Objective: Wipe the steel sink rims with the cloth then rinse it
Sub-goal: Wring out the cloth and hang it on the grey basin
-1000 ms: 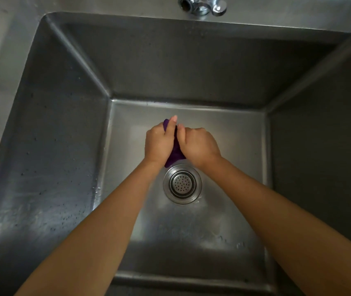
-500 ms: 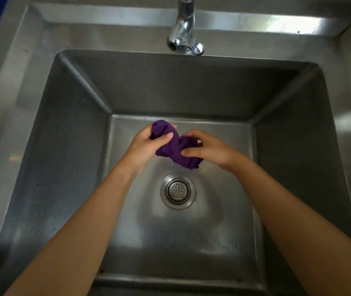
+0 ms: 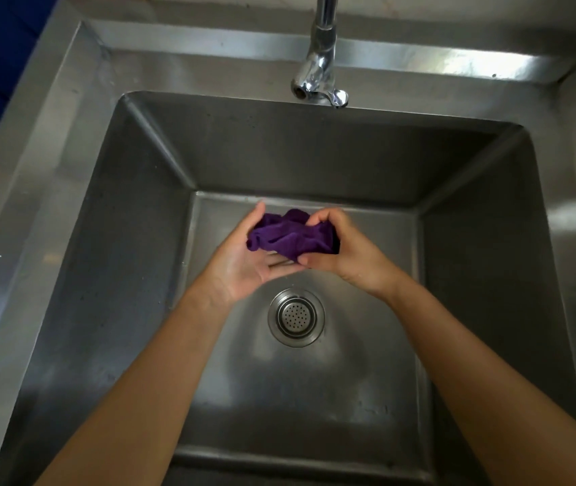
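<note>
Since half a second ago the left hand point(image 3: 244, 264) has let go of its grip and turned palm up, and the purple cloth point(image 3: 290, 235) has loosened from a tight bunch into a wider, crumpled heap. That hand now lies flat with fingers straight, cradling the cloth from below, its thumb raised at the cloth's left edge. The right hand point(image 3: 346, 254) curls round the cloth's right end, thumb and fingers pinching the fabric. Both hands hold the cloth in the air inside the steel sink point(image 3: 209, 70), above the basin floor and just behind the round drain strainer point(image 3: 296, 317). A chrome faucet point(image 3: 318, 75) stands at the back rim, its spout pointing toward the basin; no water runs from it.
</note>
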Demonstrator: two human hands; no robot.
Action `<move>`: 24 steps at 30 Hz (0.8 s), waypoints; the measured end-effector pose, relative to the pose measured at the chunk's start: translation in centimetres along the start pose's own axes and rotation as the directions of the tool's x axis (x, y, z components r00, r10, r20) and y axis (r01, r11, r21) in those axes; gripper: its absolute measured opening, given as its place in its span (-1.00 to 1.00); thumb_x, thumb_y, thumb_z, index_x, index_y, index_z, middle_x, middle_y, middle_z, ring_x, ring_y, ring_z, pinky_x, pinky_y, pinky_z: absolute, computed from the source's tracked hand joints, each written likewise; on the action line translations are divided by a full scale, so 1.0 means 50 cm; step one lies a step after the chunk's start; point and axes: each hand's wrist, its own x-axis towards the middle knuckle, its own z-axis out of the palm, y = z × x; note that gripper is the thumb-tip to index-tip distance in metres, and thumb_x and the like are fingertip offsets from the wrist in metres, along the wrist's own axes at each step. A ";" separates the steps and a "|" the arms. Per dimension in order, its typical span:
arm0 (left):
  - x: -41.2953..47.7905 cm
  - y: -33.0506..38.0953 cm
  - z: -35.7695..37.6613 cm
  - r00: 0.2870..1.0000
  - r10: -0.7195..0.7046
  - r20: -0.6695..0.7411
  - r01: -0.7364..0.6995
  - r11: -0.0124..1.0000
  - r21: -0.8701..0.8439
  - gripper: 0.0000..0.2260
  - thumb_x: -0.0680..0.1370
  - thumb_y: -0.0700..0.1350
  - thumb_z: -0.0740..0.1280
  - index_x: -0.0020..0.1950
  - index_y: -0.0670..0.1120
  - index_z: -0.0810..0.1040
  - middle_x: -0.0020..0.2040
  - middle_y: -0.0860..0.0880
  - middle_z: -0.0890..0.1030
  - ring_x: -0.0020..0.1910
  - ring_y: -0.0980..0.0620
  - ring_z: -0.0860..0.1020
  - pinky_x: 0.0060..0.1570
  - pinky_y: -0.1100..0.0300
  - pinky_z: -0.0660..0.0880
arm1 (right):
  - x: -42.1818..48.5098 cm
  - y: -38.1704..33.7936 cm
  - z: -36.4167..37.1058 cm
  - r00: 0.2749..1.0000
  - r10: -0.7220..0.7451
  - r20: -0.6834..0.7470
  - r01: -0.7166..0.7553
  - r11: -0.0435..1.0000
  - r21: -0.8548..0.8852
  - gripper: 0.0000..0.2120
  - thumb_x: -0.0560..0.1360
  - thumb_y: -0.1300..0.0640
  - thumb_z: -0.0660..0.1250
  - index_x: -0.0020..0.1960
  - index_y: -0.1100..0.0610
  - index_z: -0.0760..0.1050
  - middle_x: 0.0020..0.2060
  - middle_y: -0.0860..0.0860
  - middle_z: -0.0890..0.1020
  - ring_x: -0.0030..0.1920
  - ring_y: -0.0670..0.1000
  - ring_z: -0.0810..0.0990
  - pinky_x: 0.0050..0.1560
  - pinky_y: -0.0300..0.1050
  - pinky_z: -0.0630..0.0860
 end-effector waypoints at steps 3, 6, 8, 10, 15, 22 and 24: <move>-0.006 -0.003 -0.004 0.992 0.123 0.020 -0.124 0.990 0.066 -0.70 0.35 -0.30 0.36 0.04 -0.06 0.56 -0.09 -0.06 0.67 -0.11 -0.05 0.64 -0.15 0.01 0.62 | -0.008 -0.007 0.004 0.986 0.132 -0.101 -0.110 0.974 0.200 -0.86 0.51 0.01 0.30 0.01 0.04 0.43 -0.14 -0.06 0.56 -0.22 -0.18 0.52 -0.25 -0.36 0.46; -0.003 -0.006 -0.021 0.985 0.159 0.069 -0.167 0.977 0.135 -0.48 0.28 -0.41 0.28 0.17 0.00 0.50 0.04 -0.05 0.60 -0.08 0.00 0.62 -0.14 0.14 0.60 | 0.010 -0.010 -0.013 0.949 0.283 -0.137 -0.260 0.951 0.169 -0.69 0.52 -0.04 0.27 0.17 0.12 0.43 -0.07 0.00 0.60 -0.19 -0.07 0.57 -0.23 -0.27 0.49; -0.007 -0.003 -0.021 0.979 0.161 0.121 -0.181 0.968 0.175 -0.43 0.28 -0.41 0.23 0.21 0.02 0.49 0.09 -0.06 0.58 -0.04 0.01 0.61 -0.08 0.18 0.58 | 0.017 -0.014 -0.015 0.959 0.283 -0.019 -0.283 0.959 0.017 -0.74 0.49 0.05 0.35 0.12 0.15 0.50 -0.14 0.03 0.62 -0.25 -0.10 0.60 -0.27 -0.30 0.49; -0.011 0.002 -0.021 0.981 0.141 0.134 -0.162 0.974 0.160 -0.41 0.24 -0.39 0.24 0.23 0.00 0.48 0.08 -0.07 0.58 -0.03 -0.01 0.59 -0.07 0.18 0.56 | 0.021 -0.018 -0.015 0.972 0.231 -0.039 -0.230 0.973 0.030 -0.88 0.48 0.17 0.36 0.00 0.16 0.55 -0.24 0.00 0.62 -0.32 -0.14 0.59 -0.32 -0.33 0.49; -0.018 0.006 -0.033 0.976 -0.021 0.216 -0.009 0.991 0.133 -0.36 0.24 -0.22 0.47 0.31 -0.14 0.44 0.15 -0.17 0.58 0.10 -0.14 0.56 0.11 0.05 0.55 | 0.027 -0.026 -0.007 0.987 0.101 -0.124 -0.092 0.993 0.075 -0.92 0.52 0.17 0.31 -0.12 0.00 0.48 -0.18 0.01 0.59 -0.21 -0.06 0.57 -0.19 -0.27 0.53; -0.021 0.001 -0.012 0.975 0.220 -0.033 -0.216 0.972 0.098 -0.64 0.50 -0.41 0.21 0.22 -0.10 0.50 -0.03 -0.07 0.66 -0.10 -0.01 0.66 -0.15 0.16 0.61 | -0.005 0.018 -0.020 0.942 0.337 0.014 -0.335 0.932 0.139 -0.60 0.53 -0.16 0.18 0.20 0.09 0.49 0.02 0.04 0.64 -0.01 0.01 0.64 0.00 -0.10 0.58; -0.024 0.003 -0.015 0.963 0.266 -0.042 -0.261 0.960 0.102 -0.60 0.51 -0.41 0.20 0.31 -0.12 0.44 0.00 -0.06 0.65 -0.08 0.00 0.66 -0.12 0.16 0.61 | -0.025 0.035 -0.010 0.930 0.366 0.035 -0.366 0.910 0.194 -0.70 0.53 -0.05 0.24 0.11 0.14 0.51 -0.04 0.11 0.65 -0.14 0.01 0.68 -0.05 -0.08 0.62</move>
